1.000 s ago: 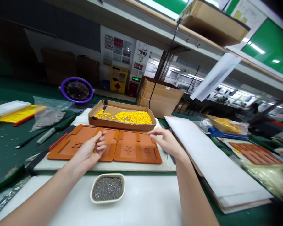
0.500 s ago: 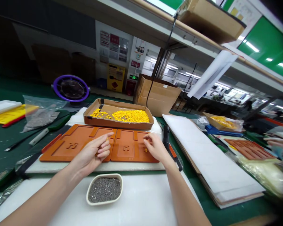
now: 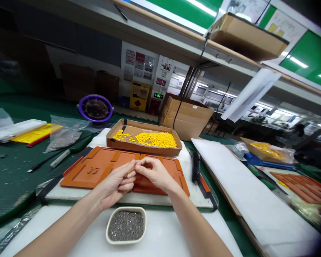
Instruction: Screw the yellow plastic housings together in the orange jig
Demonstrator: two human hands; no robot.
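Note:
My left hand (image 3: pixel 119 184) is closed, with a trace of a small yellow piece (image 3: pixel 128 173) showing between its fingers. The fingertips of my right hand (image 3: pixel 156 174) are pinched together and meet those of the left. What the right fingertips hold is hidden. Both hands are above the orange molded panels (image 3: pixel 100 162), which lie side by side on a white padded board (image 3: pixel 66 192). Closer to me stands a cream bowl (image 3: pixel 144 223) full of small grey metal screws (image 3: pixel 125 225). Behind the panels sits a shallow cardboard tray (image 3: pixel 115 144) with many small yellow pieces (image 3: pixel 157 139).
A black electric screwdriver (image 3: pixel 195 167) lies right of the panels. Long white sheets (image 3: pixel 246 185) are stacked farther right. At the left are a purple fan (image 3: pixel 95 109), a plastic bag of grey parts (image 3: pixel 64 139) and a white-handled tool (image 3: pixel 60 159). A cardboard box (image 3: pixel 186 117) stands behind.
My right hand has moved left from the right-hand panel, and its fingertips now meet those of my left hand. The view has shifted, so the scene sits lower and farther right.

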